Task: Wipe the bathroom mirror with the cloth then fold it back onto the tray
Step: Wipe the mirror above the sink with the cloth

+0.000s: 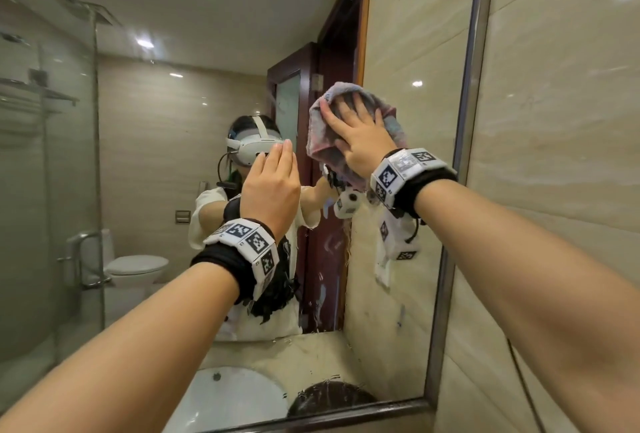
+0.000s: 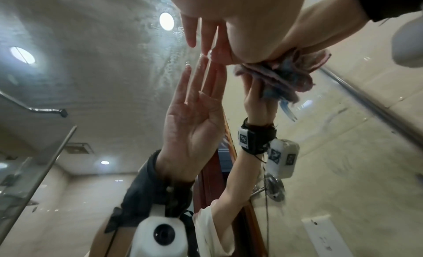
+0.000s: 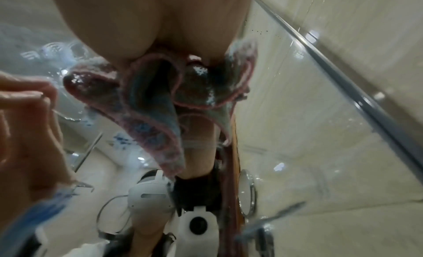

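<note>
A pink and blue cloth (image 1: 320,131) is bunched flat against the bathroom mirror (image 1: 166,162), right of its middle. My right hand (image 1: 362,136) presses it to the glass with spread, straight fingers. In the right wrist view the cloth (image 3: 155,105) hangs in folds below my palm (image 3: 148,25). My left hand (image 1: 273,180) is to the left and lower, its straight fingers together and their tips on the glass. The left wrist view shows those fingertips (image 2: 191,32) meeting their reflection, with the cloth (image 2: 274,74) beside them. No tray is in view.
The mirror's metal frame (image 1: 465,121) runs down just right of the cloth, with tiled wall (image 1: 561,162) beyond it. Water drops streak the lower glass. Reflected at the bottom are a white basin (image 1: 235,398) and a dark round object (image 1: 332,398).
</note>
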Demonstrator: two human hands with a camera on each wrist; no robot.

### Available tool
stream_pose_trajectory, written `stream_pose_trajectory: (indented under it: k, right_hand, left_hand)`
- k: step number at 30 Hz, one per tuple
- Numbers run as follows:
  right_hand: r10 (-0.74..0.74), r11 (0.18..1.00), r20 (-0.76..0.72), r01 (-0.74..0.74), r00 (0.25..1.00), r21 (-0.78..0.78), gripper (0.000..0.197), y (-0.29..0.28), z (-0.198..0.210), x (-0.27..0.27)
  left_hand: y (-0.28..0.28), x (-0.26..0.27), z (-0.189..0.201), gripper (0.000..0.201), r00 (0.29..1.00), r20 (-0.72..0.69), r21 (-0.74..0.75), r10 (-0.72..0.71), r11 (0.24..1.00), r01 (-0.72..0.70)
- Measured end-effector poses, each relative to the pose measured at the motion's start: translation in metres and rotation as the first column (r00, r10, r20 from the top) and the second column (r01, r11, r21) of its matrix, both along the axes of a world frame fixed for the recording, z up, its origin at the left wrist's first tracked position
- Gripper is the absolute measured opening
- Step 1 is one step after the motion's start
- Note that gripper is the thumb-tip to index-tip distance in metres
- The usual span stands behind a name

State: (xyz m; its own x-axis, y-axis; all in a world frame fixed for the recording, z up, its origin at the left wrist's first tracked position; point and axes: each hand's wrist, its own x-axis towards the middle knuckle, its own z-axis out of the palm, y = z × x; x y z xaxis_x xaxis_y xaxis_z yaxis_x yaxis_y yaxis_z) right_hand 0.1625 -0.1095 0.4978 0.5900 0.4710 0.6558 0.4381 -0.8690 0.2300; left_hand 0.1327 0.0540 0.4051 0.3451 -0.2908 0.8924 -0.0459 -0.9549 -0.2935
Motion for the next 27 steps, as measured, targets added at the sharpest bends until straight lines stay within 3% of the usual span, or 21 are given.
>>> stream_pose_trajectory:
  k: [7, 10, 14, 18, 22, 24, 27]
  right_hand:
    - [0.052, 0.996, 0.002, -0.052, 0.999, 0.066, 0.062, -0.008, -0.002, 0.002]
    - [0.061, 0.966, -0.027, -0.052, 0.998, 0.254, 0.06, -0.029, 0.003, 0.01]
    - [-0.028, 0.874, -0.097, 0.072, 0.995, 0.481, 0.058, -0.093, 0.0, 0.025]
    - [0.009, 0.852, -0.084, 0.037, 0.996, 0.522, 0.063, -0.106, -0.009, 0.026]
    - [-0.049, 0.835, -0.11, 0.101, 0.993, 0.541, 0.053, -0.09, -0.013, 0.023]
    - [-0.007, 0.828, -0.117, 0.072, 0.993, 0.556, 0.051, -0.084, -0.018, 0.019]
    - [0.006, 0.874, -0.092, 0.039, 0.996, 0.485, 0.051, -0.068, -0.024, 0.011]
  left_hand:
    - [0.0, 0.011, 0.0, 0.046, 0.998, 0.062, 0.028, -0.023, 0.999, 0.022]
    - [0.0, 0.017, 0.001, 0.042, 0.996, 0.089, 0.036, -0.009, 0.999, 0.005]
    - [-0.001, 0.022, -0.002, 0.045, 0.994, 0.109, 0.073, 0.028, 0.997, -0.036]
    - [-0.004, 0.024, -0.002, 0.043, 0.99, 0.134, 0.062, 0.04, 0.997, -0.049]
    - [-0.002, 0.026, -0.002, 0.037, 0.987, 0.154, 0.058, 0.036, 0.997, -0.045]
    - [-0.001, 0.026, -0.002, 0.031, 0.988, 0.148, 0.076, 0.052, 0.995, -0.064]
    - [-0.003, 0.025, -0.002, 0.03, 0.989, 0.132, 0.096, 0.065, 0.992, -0.078]
